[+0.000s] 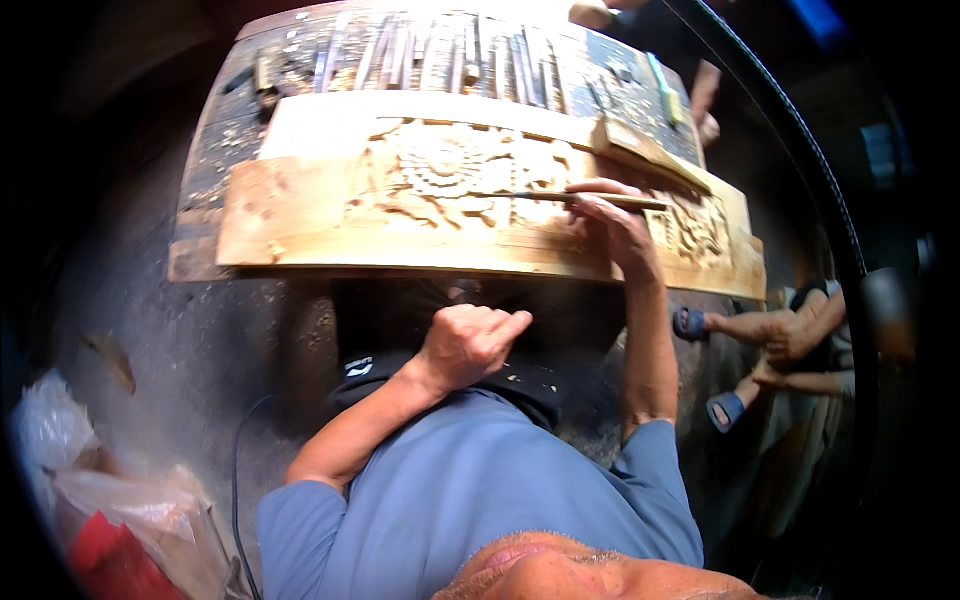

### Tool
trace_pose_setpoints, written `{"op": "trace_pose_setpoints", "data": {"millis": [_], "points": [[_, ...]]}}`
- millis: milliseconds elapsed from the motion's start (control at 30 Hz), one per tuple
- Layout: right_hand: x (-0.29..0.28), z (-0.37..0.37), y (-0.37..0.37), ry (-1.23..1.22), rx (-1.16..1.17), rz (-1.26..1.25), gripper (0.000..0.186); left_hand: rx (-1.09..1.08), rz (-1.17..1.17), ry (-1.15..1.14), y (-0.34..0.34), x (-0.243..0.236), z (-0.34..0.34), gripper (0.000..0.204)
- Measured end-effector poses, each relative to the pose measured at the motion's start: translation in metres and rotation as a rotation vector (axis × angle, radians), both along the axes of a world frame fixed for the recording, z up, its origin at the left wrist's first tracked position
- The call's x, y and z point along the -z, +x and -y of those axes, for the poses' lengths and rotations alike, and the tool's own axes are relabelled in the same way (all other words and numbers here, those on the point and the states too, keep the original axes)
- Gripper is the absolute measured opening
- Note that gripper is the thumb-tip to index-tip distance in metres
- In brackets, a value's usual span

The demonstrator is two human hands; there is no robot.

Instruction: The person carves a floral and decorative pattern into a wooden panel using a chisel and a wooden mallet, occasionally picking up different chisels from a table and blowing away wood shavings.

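Observation:
My right hand [622,228] is closed round a carving chisel [545,196], which lies nearly level above the board with its thin blade pointing left. Beneath it is a long pale wooden board [300,215] carved in relief, with a round, petalled motif [440,165] left of the chisel's tip. Whether the tip touches the wood I cannot tell. Below the board's near edge, in front of my body, my left hand [470,345] is curled closed, and no tool shows in it. On the far right part of the board rests a chunky wooden block [648,156].
Several chisels [430,55] lie in a row along the far side of the workbench [205,190], among wood chips. A brush-like tool [665,90] is at its right. Plastic bags [150,510] and a cable [236,490] lie lower left. Another person's legs [745,325] show at right.

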State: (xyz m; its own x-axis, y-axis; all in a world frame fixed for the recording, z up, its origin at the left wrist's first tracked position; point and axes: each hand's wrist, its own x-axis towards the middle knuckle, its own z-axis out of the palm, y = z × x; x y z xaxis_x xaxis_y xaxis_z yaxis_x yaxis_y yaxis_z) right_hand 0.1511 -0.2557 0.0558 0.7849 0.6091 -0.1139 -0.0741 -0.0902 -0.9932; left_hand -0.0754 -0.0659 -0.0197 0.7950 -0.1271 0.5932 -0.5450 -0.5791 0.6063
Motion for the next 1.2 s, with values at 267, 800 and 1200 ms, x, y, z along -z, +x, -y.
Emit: {"op": "trace_pose_setpoints", "data": {"millis": [267, 800, 1200], "points": [[0.05, 0.034, 0.029, 0.043, 0.127, -0.094, 0.035, -0.061, 0.1, 0.173, -0.01, -0.002, 0.003, 0.014], [0.071, 0.023, 0.047, 0.386, 0.194, -0.154, 0.036, -0.264, 0.379, -0.1, -0.07, -0.216, -0.11, 0.015], [0.033, 0.012, -0.006, 0.449, 0.113, -0.164, 0.027, -0.33, 0.182, -0.143, -0.083, -0.313, -0.215, 0.018]]}}
